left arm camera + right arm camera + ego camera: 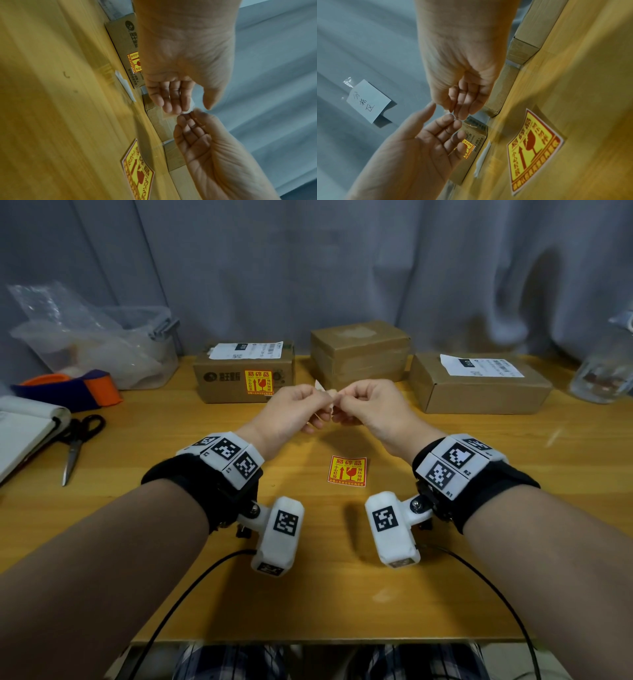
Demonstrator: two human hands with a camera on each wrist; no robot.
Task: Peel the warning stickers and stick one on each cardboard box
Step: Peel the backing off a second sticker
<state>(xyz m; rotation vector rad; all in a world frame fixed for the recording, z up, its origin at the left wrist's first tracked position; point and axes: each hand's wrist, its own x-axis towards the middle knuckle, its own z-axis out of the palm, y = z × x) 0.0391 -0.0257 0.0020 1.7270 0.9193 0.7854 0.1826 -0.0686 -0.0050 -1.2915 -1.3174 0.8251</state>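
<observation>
Three cardboard boxes stand in a row at the back of the wooden table. The left box (222,386) has a red and yellow warning sticker (259,382) on its front. The middle box (359,354) and the right box (479,390) show none. Above the table in front of the boxes, my left hand (323,402) and right hand (341,400) meet fingertip to fingertip, both pinching a small sticker (320,387) whose white side faces me. Its printed face is hidden. Another warning sticker (347,471) lies flat on the table below my hands.
A white backing strip (126,85) lies in front of the left box. At the left are scissors (73,446), a notebook (24,426), tape rolls (99,390) and a plastic tub (137,354). A glass jar (599,378) stands at the far right.
</observation>
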